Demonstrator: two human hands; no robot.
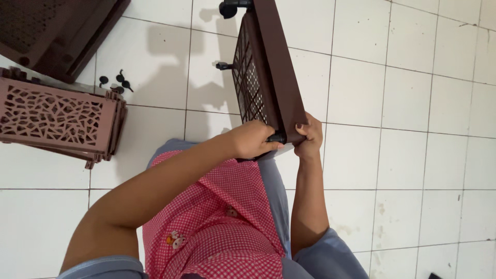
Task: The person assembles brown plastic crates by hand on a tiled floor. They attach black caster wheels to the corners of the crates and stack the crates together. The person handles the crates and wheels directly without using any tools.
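The dark brown plastic shelf panel (268, 67) stands on edge over the white tiled floor (403, 155), its perforated face turned to the left and its near corner down by the person's lap. Far to the left, a stack of lighter brown lattice panels (57, 121) lies on the tiles, with another dark brown tray piece (57, 31) above it in the corner. A few small black caster wheels (116, 81) are scattered just beside that stack. Coming across, the left hand (254, 139) is curled over a black caster (277, 137) at the panel's lower corner, fingers closed around it and pressed against the panel's edge. Two more black casters (230, 8) jut out of the panel higher up, on its left side. Just right of the corner, the right hand (309, 135) grips the panel's solid rim, fingers wrapped tightly over the edge with the thumb on the near side. Below, a red checked cloth (217, 227) covers the person's knees.
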